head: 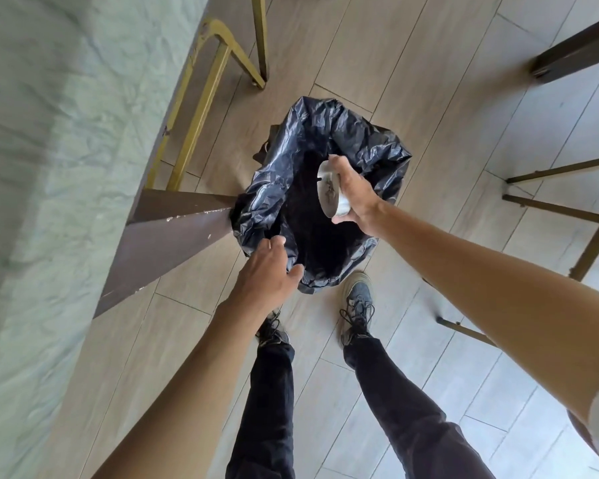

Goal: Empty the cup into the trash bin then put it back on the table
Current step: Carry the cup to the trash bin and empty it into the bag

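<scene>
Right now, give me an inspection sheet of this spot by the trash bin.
Surface: table on the left, pale crumpled cover.
Job's things: cup tipped sideways over trash bin, dark residue inside.
Clutter: nothing seen.
Hands: right hand grips the cup; left hand at the black liner's near edge.
Cables: nothing seen.
Surroundings: wood-look floor, yellow chair legs, dark table leg.
</scene>
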A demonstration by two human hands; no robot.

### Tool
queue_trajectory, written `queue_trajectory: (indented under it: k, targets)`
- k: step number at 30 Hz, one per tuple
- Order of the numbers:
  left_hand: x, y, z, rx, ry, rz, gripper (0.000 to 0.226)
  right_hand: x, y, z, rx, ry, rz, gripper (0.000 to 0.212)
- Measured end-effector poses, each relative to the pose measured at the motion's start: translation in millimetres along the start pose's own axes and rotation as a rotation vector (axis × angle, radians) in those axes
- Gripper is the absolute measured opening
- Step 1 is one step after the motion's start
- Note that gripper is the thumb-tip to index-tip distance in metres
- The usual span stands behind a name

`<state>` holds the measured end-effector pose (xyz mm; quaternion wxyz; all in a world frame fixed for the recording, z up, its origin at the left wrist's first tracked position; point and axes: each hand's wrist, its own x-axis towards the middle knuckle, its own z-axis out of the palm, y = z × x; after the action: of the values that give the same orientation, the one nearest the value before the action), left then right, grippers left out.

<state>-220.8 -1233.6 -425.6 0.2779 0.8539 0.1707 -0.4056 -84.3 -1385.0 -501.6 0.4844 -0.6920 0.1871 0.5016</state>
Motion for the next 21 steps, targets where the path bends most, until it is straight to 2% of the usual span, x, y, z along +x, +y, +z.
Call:
queue_trajectory:
  k: [3,7,10,12,14,18,21]
  targets:
    - [-1,1,-2,-0.010,0.010,0.011,0.062,0,2,2,-0.067,0.003,-0.038,0.066]
    - [2,2,-5,-0.029,0.052,0.031,0.060,2,9,4,-0.085,0.099,-0.044,0.084]
    - [3,3,-7,-0.049,0.067,0.043,0.060,-8,13,3,-0.067,0.092,-0.032,0.081]
    - [3,2,-7,-0.064,0.076,0.044,0.061,-10,17,1,0.007,0.116,0.025,0.093]
    - [2,2,-8,-0.076,0.085,0.048,0.061,-6,26,-4,-0.027,0.112,0.032,0.103]
    - [0,-3,-9,-0.086,0.121,0.056,0.059,-13,26,-4,0.088,0.125,0.030,0.082]
    - [-1,-7,-9,-0.085,0.141,0.056,0.057,-18,28,-1,0.077,0.102,-0.023,0.075]
